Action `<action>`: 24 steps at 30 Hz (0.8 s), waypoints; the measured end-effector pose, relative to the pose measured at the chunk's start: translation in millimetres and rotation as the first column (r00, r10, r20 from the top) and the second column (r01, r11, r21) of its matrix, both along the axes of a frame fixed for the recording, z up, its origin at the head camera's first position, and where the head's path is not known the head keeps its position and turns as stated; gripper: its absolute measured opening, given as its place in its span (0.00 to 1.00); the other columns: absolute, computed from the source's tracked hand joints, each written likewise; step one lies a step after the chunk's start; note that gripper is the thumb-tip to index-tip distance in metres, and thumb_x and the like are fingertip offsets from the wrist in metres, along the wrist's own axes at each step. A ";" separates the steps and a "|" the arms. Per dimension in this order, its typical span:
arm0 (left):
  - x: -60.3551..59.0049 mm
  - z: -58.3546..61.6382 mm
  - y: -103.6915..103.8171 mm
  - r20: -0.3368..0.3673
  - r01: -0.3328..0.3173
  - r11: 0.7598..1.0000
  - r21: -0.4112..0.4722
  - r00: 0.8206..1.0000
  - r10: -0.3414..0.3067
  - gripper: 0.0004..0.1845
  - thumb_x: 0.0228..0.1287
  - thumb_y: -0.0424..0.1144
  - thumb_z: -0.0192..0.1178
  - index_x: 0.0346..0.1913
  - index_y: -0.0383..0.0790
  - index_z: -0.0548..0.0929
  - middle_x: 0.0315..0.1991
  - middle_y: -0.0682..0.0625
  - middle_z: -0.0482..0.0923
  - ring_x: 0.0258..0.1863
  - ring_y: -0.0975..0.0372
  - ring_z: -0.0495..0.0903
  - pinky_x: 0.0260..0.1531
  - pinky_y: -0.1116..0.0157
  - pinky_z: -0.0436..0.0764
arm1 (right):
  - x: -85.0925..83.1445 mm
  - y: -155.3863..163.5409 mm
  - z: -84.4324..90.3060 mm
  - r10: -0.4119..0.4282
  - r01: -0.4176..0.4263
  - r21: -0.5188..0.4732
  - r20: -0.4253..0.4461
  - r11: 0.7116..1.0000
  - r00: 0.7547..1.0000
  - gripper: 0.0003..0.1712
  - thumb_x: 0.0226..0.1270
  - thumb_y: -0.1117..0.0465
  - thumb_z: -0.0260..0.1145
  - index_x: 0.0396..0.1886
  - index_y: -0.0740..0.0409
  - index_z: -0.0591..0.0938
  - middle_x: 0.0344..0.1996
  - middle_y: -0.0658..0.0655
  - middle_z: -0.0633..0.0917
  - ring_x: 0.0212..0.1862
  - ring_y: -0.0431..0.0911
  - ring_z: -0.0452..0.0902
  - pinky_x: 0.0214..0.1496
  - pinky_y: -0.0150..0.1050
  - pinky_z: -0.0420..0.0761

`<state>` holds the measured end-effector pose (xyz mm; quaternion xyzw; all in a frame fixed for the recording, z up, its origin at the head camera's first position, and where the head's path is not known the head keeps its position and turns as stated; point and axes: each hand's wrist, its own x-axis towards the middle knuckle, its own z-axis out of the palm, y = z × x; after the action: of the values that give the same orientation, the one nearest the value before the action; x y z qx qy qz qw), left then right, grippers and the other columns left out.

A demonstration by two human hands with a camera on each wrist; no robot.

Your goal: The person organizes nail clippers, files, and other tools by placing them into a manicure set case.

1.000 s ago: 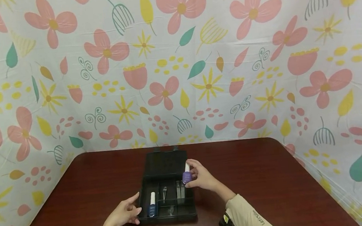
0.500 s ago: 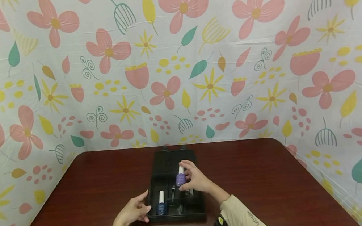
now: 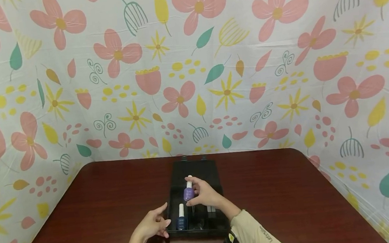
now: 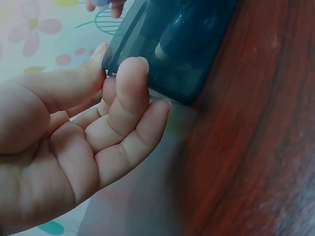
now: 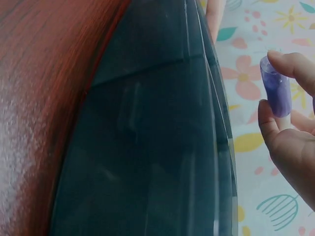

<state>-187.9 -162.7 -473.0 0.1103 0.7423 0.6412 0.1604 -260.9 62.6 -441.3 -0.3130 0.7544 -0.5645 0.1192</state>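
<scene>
My right hand pinches a purple nail polish bottle with a white cap, holding it upright over an open black box. Its thumb is at the bottle's base and the fingers are at the cap, as the right wrist view also shows for the bottle. My left hand grips the left side of the box, thumb at the edge and fingers curled against its side. A dark blue nail polish bottle stands in the left compartment. My right hand hides part of the box's inside.
The box lid is folded back toward the far table edge. Pale strip-like pieces lie in a right compartment. Dark reddish wooden table surrounds the box. A floral cloth hangs behind and at both sides.
The box has slid right along with my left hand. My right hand has carried the purple bottle left, from the right compartments to above the left part of the box.
</scene>
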 end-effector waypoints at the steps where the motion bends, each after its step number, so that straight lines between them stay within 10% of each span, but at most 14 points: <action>1: -0.4 -0.5 0.4 0.000 0.001 1.000 -0.001 1.000 -0.001 0.35 0.60 0.28 0.55 0.65 0.21 0.48 0.18 0.49 0.69 0.15 0.62 0.77 0.23 0.59 0.78 | 1.7 -1.1 2.7 0.004 -0.004 -0.001 -0.004 1.000 1.000 0.44 0.44 0.77 0.68 0.63 0.72 0.58 0.38 0.64 0.75 0.34 0.52 0.76 0.31 0.36 0.76; 13: -2.7 -4.3 2.9 -0.011 0.010 1.000 0.002 1.000 -0.010 0.35 0.60 0.27 0.55 0.65 0.22 0.48 0.17 0.48 0.69 0.15 0.61 0.76 0.22 0.58 0.78 | -4.2 -14.2 -8.1 0.045 -0.038 -0.100 0.074 0.994 0.996 0.41 0.50 0.77 0.63 0.65 0.71 0.56 0.56 0.75 0.61 0.43 0.59 0.75 0.38 0.40 0.77; 24: -2.3 -3.9 3.5 0.001 0.010 1.000 0.020 1.000 -0.010 0.35 0.61 0.25 0.53 0.65 0.21 0.47 0.18 0.49 0.68 0.15 0.63 0.75 0.21 0.60 0.78 | -2.2 -25.5 -12.5 -0.003 0.011 -0.113 0.076 0.994 0.997 0.38 0.60 0.77 0.55 0.67 0.65 0.49 0.45 0.73 0.71 0.43 0.56 0.75 0.39 0.41 0.76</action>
<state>-190.2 -159.1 -476.9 0.1152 0.7353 0.6477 0.1628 -263.1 37.1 -453.8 -0.2949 0.7171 -0.6184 0.1279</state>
